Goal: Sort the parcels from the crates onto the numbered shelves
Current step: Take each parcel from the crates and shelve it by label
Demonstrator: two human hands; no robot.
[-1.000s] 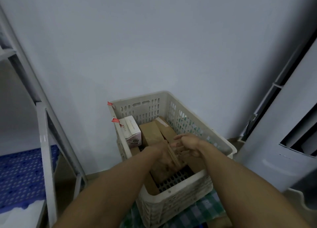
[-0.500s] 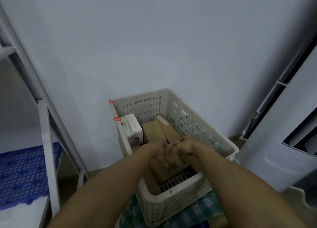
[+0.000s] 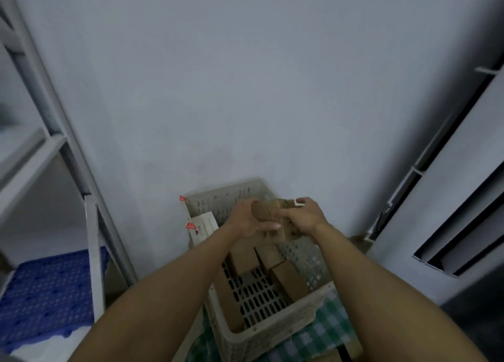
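A brown cardboard parcel (image 3: 275,220) hangs above the cream plastic crate (image 3: 272,331), held between both hands. My left hand (image 3: 246,221) grips its left end, thumb across the front. My right hand (image 3: 305,217) holds its right side, fingers curled over the top edge. Inside the crate lie more brown parcels (image 3: 286,278) and a white box (image 3: 204,226) with red tags at the far left corner.
A grey metal shelf frame (image 3: 92,252) stands at the left over a blue perforated pallet (image 3: 46,293). A tall white appliance (image 3: 450,211) fills the right side. The crate sits on a green checked cloth (image 3: 321,337). A plain wall is behind.
Both hands have lifted the brown parcel up out of the crate's middle; it was low inside the crate before. The view has tilted up, so the crate sits lower in frame.
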